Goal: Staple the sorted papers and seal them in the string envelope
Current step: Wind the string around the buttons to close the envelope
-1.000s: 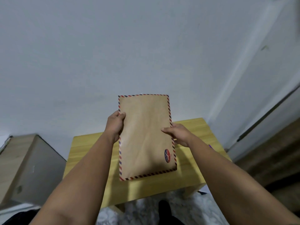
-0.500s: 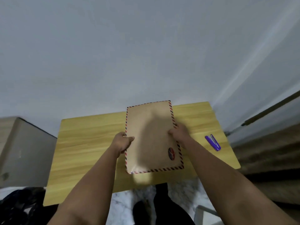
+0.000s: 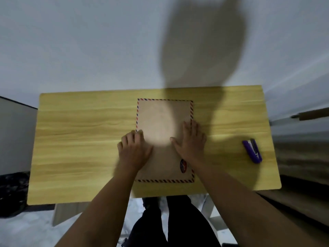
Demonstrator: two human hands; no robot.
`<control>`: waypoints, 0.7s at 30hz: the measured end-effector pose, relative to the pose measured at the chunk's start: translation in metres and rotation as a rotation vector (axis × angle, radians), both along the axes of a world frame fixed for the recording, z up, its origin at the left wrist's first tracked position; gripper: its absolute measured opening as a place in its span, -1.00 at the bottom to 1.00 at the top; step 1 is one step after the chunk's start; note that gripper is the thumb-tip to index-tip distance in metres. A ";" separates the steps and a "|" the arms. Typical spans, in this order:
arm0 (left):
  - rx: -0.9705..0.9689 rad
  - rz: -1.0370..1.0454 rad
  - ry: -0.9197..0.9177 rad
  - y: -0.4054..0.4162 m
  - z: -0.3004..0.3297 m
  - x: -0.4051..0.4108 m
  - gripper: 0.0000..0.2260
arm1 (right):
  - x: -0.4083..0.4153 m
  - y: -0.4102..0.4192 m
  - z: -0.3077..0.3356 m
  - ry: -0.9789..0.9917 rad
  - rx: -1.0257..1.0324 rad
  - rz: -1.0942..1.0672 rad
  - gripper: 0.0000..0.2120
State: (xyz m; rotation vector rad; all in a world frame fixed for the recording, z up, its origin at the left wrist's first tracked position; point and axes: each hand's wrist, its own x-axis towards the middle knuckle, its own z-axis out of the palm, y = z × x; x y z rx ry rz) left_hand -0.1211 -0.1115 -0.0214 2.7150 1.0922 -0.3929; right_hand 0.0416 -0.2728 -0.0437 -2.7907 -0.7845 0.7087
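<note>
**Both hands press a brown envelope flat on a wooden desk**

A pale grey wall (image 3: pixel 80 41) fills the upper half of the view, with a large soft shadow falling across it and down onto the desk. Below it, a light yellow wooden desk (image 3: pixel 80 148) spans most of the width. At the bottom, between the two forearms, dark trouser legs show against a pale marbled floor (image 3: pixel 26 229).

A brown paper envelope (image 3: pixel 160 118) lies flat near the middle of the desk, long side running away from the person. Its edge carries a border of red and blue stripes, and a small dark oval sticker (image 3: pixel 183 165) sits near its lower right corner.

The left hand (image 3: pixel 134 150) rests palm down on the envelope's left edge, fingers loosely curled and overlapping onto the desk. The right hand (image 3: pixel 191 141) lies flat on the envelope's right side, fingers spread and pointing away. Neither hand is gripping anything; both are open and pressing down.

A purple stapler (image 3: pixel 252 151) lies on the desk well to the right of the envelope, untouched. The frame is slightly blurred.
</note>
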 end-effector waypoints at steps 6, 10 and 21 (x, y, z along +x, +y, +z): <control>-0.049 -0.164 0.017 0.028 -0.032 0.040 -0.12 | 0.006 0.013 -0.030 -0.140 -0.003 0.159 -0.04; -0.029 -0.195 -0.001 0.035 -0.045 0.041 -0.10 | 0.006 0.018 -0.039 -0.189 0.006 0.159 -0.01; 0.118 -0.307 -0.107 0.065 -0.074 0.056 -0.13 | 0.019 0.045 -0.050 -0.243 0.057 0.290 -0.01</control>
